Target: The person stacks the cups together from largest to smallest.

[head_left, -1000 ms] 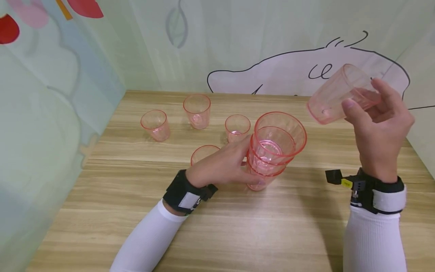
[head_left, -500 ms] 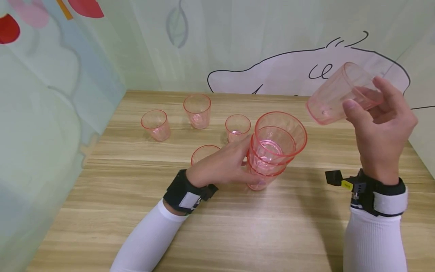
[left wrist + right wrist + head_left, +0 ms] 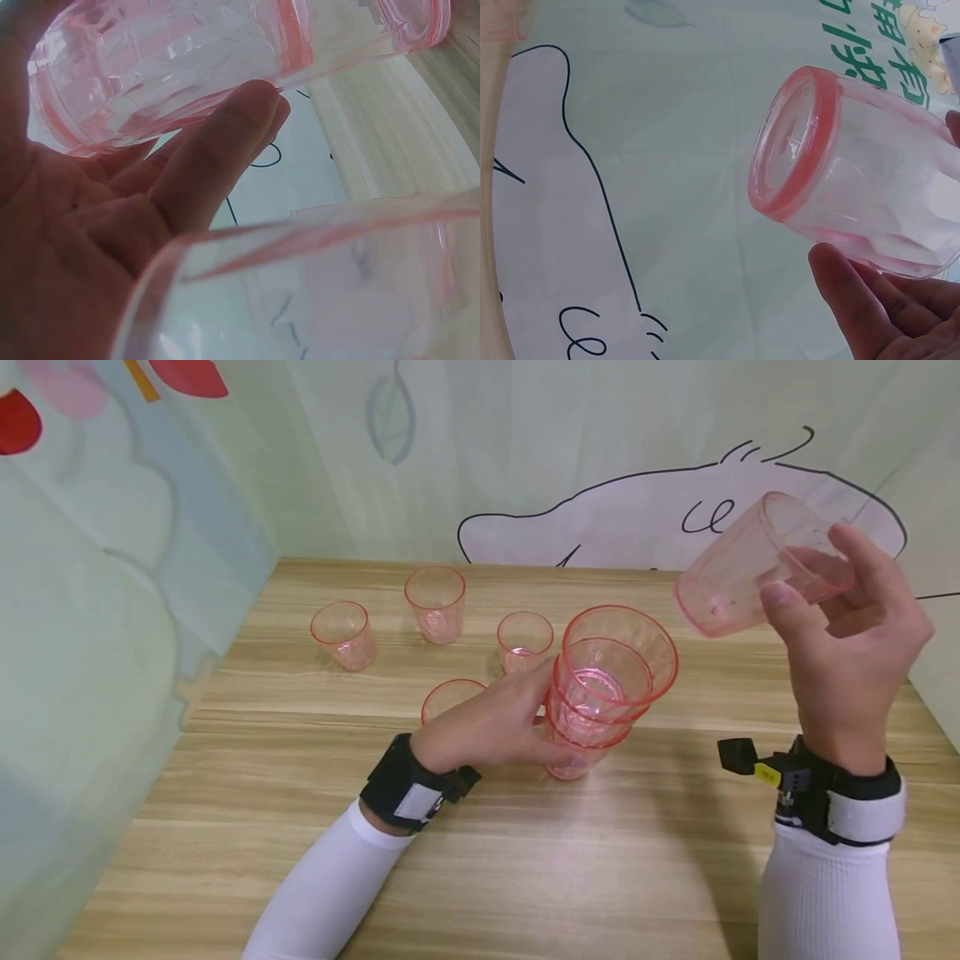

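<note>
My left hand grips a stack of nested clear pink plastic cups from its left side, mouths up and leaning slightly. The left wrist view shows the thumb and fingers around the stack. Higher up on the right, my right hand holds a single clear pink cup between thumb and fingers. This cup is tilted, its base pointing left and down, apart from the stack. Seen from the right wrist, the cup's thick pink base faces left; the thumb lies below its side.
Several smaller pink cups stand upright on the wooden table: one at the far left, one near the back edge, one behind the left hand and one partly hidden by that hand. A printed curtain hangs behind.
The right hand has shifted slightly to the right, and its cup has risen a little at the rim. My left hand and the stack stay in place.
</note>
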The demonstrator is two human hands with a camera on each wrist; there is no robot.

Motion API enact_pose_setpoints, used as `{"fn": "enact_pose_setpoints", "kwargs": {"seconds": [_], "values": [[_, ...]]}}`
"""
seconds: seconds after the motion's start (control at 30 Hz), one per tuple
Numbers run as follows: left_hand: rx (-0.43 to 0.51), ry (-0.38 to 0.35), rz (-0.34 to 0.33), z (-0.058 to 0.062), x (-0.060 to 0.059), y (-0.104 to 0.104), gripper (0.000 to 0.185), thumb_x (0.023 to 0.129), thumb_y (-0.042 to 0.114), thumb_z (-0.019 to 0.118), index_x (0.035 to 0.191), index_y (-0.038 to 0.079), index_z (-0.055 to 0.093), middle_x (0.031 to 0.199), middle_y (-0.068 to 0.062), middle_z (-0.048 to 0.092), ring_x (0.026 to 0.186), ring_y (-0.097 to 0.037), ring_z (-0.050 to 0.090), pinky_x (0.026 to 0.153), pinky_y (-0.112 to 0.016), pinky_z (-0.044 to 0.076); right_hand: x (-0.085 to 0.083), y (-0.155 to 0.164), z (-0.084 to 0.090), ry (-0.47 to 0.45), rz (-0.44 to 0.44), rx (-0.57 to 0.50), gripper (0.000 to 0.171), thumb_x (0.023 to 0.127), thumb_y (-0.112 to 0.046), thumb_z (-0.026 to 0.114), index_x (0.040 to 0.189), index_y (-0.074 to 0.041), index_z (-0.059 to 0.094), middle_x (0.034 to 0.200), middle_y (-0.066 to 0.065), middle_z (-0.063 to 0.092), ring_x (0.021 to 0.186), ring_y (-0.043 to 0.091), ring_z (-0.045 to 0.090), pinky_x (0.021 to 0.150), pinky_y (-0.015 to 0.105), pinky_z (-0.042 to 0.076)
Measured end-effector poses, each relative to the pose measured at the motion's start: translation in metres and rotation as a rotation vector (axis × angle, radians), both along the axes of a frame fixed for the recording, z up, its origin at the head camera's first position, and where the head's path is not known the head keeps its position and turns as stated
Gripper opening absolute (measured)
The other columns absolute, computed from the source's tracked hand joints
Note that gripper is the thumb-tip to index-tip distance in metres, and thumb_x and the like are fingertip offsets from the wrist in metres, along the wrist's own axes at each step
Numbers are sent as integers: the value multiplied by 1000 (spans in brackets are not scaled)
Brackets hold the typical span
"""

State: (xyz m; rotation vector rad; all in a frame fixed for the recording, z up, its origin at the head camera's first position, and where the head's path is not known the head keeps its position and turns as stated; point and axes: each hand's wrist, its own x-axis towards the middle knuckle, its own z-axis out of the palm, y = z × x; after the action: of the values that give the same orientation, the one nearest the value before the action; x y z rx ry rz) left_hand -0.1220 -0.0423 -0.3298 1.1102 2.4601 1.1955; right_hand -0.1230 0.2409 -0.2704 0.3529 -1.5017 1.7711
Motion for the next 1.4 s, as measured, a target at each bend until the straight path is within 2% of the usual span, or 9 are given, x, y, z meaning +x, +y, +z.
{"fn": "enact_pose_setpoints", "kwargs": {"seconds": [0.2, 0.4, 0.7, 0.93, 1.23, 1.4], "values": [[4, -9, -8, 0, 0, 0, 78, 79, 37, 87, 140, 15, 46, 130, 7, 55, 115, -5, 53, 101, -24, 42, 2, -3, 2, 15, 23, -30, 54, 68, 0, 86, 118, 8, 68, 99, 20, 73, 80, 23, 66, 76, 23, 53], [3, 2, -6, 0, 0, 0, 77, 79, 37, 87, 140, 15, 46, 130, 7, 56, 114, -4, 53, 101, -23, 43, 5, -5, 5, 16, 7, -4, 54, 69, -3, 86, 118, 7, 67, 101, 20, 73, 79, 23, 66, 75, 23, 52], [11, -4, -9, -1, 0, 0, 78, 78, 36, 88, 140, 15, 46, 130, 7, 56, 114, -3, 53, 101, -23, 43, 8, -9, 9, 58, 53, -33, 56, 65, -5, 91, 115, 8, 67, 98, 20, 73, 86, 27, 68, 75, 23, 52], [12, -9, -6, -1, -1, 1, 77, 78, 36, 88, 140, 16, 46, 130, 8, 56, 114, -3, 53, 101, -23, 43, 9, -12, 11, 74, 53, -16, 59, 64, -9, 94, 114, 8, 67, 97, 19, 73, 92, 27, 68, 78, 23, 54], [18, -6, -5, 0, 0, 1, 75, 78, 36, 87, 139, 17, 47, 129, 9, 56, 113, -2, 53, 100, -22, 43, 11, -17, 15, 105, 88, -60, 60, 60, -7, 95, 110, 10, 66, 95, 21, 72, 86, 26, 68, 75, 22, 55], [16, -2, -4, 0, 0, 1, 76, 78, 35, 87, 140, 16, 46, 129, 8, 56, 114, -3, 53, 101, -22, 43, 14, -18, 17, 118, 95, -65, 62, 58, -8, 97, 109, 10, 66, 95, 22, 72, 89, 27, 68, 78, 23, 55]]}}
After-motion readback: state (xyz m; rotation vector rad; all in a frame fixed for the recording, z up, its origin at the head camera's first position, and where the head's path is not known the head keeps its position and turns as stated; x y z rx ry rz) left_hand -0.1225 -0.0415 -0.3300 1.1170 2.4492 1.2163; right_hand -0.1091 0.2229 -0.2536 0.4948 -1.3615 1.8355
